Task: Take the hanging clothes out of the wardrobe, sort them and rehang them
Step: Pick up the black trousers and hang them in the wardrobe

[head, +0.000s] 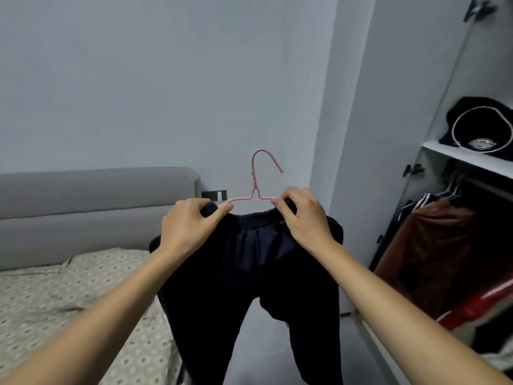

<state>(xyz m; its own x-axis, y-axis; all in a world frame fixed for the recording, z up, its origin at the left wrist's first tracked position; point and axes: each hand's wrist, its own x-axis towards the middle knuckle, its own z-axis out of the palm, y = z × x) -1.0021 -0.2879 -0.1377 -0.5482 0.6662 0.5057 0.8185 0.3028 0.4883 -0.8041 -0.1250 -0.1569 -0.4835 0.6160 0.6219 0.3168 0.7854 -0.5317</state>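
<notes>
A pair of black trousers [249, 273] with an elastic waistband hangs on a pink wire hanger [256, 179], held up in mid-air in front of me. My left hand [191, 226] pinches the left end of the waistband against the hanger's arm. My right hand [301, 218] pinches the right end the same way. The hanger's hook points up, free of any rail. The two legs hang down below my forearms. At the right stands the open wardrobe [455, 157], with a brown garment [433, 245] and other dark clothes hanging inside.
A bed [69, 295] with a patterned sheet and a grey padded headboard [97, 201] lies at the left. A black cap [480, 126] sits on the wardrobe shelf. Red and white fabric [477, 304] lies low in the wardrobe. Grey floor shows between bed and wardrobe.
</notes>
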